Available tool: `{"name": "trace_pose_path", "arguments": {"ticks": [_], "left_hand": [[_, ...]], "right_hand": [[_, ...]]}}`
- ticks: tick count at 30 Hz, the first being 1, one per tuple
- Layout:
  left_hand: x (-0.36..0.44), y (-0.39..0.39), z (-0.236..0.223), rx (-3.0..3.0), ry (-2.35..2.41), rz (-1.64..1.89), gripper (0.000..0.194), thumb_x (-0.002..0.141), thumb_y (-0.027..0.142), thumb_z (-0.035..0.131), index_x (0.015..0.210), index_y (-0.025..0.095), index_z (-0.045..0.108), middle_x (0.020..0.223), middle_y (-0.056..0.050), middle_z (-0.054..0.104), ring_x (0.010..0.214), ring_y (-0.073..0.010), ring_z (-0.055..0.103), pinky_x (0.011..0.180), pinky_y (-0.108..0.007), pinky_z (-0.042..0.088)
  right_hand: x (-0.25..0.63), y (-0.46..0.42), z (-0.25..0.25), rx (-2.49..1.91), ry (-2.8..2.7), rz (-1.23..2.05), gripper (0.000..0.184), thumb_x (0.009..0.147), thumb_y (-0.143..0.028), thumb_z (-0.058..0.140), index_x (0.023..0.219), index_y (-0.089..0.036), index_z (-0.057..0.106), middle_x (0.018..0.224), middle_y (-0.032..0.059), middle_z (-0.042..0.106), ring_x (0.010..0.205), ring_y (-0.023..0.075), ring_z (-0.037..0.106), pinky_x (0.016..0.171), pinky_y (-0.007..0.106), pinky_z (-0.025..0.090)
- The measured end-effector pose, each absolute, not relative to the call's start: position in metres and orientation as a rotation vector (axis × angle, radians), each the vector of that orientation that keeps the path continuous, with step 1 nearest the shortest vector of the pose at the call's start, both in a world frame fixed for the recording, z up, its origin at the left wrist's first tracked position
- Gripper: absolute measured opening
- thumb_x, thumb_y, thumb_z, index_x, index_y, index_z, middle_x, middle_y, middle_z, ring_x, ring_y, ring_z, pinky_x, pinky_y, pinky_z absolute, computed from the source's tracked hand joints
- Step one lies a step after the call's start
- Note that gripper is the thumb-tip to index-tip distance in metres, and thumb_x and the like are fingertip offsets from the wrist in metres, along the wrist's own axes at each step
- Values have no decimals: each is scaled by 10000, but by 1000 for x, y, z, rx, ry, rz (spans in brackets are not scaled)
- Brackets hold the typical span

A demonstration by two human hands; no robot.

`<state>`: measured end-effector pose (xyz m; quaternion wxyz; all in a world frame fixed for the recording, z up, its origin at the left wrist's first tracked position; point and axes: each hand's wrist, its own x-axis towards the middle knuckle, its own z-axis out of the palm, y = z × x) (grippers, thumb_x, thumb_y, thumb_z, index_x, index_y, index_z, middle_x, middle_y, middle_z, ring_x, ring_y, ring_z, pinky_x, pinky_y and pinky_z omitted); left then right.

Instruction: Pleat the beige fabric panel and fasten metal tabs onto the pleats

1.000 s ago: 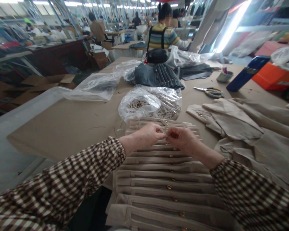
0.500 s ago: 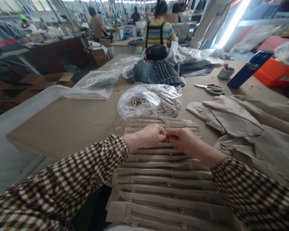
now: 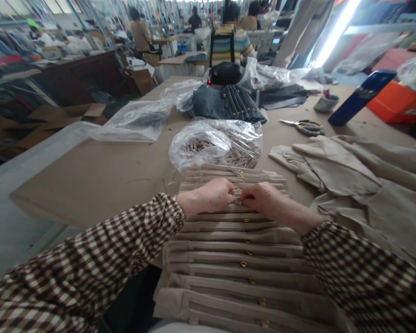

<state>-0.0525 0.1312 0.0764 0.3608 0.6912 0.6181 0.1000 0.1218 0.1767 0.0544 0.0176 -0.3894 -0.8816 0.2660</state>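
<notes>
Left hand [image 3: 211,196]: reached over the far part of the beige pieces, fingers drawn into a narrow pinch; whatever lay between them was too small to tell.
Right hand [image 3: 270,203]: faced the left one just beside it, also pinched narrow, its content hidden.
Beige pieces [image 3: 215,263]: lay overlapped in a long row on the table [image 3: 90,180], below both hands, with gold-coloured fittings [image 3: 243,264] down the middle.
Plastic bag [image 3: 211,129]: sat just beyond the row, small beige bits [image 3: 244,157] inside.
Loose beige cloth [image 3: 336,171]: was heaped to the right.
Scissors [image 3: 308,128]: rested beyond that heap.
Dark fabric [image 3: 208,102]: lay behind the bag.
</notes>
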Motion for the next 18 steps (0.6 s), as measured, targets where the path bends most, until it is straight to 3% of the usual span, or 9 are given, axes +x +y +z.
{"name": "trace_pose_path", "arguments": {"ticks": [5,18], "left_hand": [[-51,132,77,1837,1640,200,247,755,172,599,519,156,530,472,36,431,491,-102,388,488,-247,246],[-54,133,70,1904,1683,158,185,776,175,559,604,142,618,527,3,506,515,-121,421,512,-251,272]], "right_hand": [[119,175,54,-1203,-2808,682,160,762,-150,550,705,-195,692,663,21,641,604,132,488,564,254,293],[116,181,45,-1206,-2806,690,112,719,-144,520,746,-201,613,691,15,634,618,133,496,550,250,266]]}}
